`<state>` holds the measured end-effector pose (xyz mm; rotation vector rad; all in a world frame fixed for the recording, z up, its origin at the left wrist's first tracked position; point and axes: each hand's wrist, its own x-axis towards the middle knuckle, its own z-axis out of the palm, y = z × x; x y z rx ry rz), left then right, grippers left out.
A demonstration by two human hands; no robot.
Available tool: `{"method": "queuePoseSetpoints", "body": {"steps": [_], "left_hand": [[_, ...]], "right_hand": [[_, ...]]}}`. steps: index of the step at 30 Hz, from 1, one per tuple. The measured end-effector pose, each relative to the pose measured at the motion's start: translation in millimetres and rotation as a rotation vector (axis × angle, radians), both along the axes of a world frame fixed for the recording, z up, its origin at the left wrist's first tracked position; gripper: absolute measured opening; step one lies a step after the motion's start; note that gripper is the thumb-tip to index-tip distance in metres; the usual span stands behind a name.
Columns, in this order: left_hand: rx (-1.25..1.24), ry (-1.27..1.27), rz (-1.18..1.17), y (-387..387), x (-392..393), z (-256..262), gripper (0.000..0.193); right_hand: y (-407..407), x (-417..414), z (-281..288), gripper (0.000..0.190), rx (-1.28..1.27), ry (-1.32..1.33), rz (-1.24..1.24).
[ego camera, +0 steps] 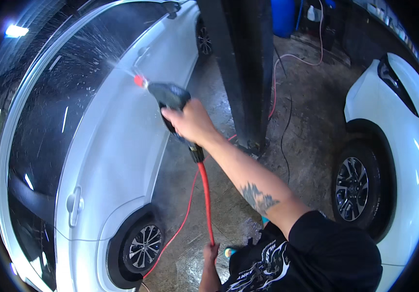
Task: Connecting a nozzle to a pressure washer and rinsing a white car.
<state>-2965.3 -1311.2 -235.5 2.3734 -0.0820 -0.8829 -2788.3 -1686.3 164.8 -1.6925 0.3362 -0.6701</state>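
My right hand [187, 122] is closed around the grip of a black pressure-washer spray gun [169, 96] with a red nozzle tip. Water fans from the tip onto the side window [96, 54] of a white car [122, 127] on the left. Out of the base of the grip runs a red hose [206, 197]. Lower down, my left hand [211, 251] is wrapped around that hose, close to the rear wheel [144, 246]. Wet droplets cover the car's dark glass.
A dark steel post [248, 73] stands beside the car. A second white car [395, 127] is on the right. Thin red hose [187, 215] and a black cable [286, 146] lie across the wet concrete floor [246, 219]. A blue barrel [282, 18] stands at the back.
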Motion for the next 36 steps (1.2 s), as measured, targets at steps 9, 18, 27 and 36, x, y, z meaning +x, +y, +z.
{"method": "queuePoseSetpoints", "body": {"steps": [9,18,27,36], "left_hand": [[0.201,0.077,-0.073,112,-24,-40,0.054],[0.064,0.22,0.077,-21,228,-45,0.054],[0.068,0.374,0.054,-67,508,-9,0.055],[0.169,0.462,-0.035,-224,772,26,0.056]], "right_hand": [[-168,127,21,0.019,0.536,-0.15,-0.039],[-262,333,-30,0.015,0.511,-0.185,-0.232],[-362,448,-98,0.006,0.893,-0.251,-0.288],[-563,382,-225,0.015,1.081,-0.561,-0.665]]}}
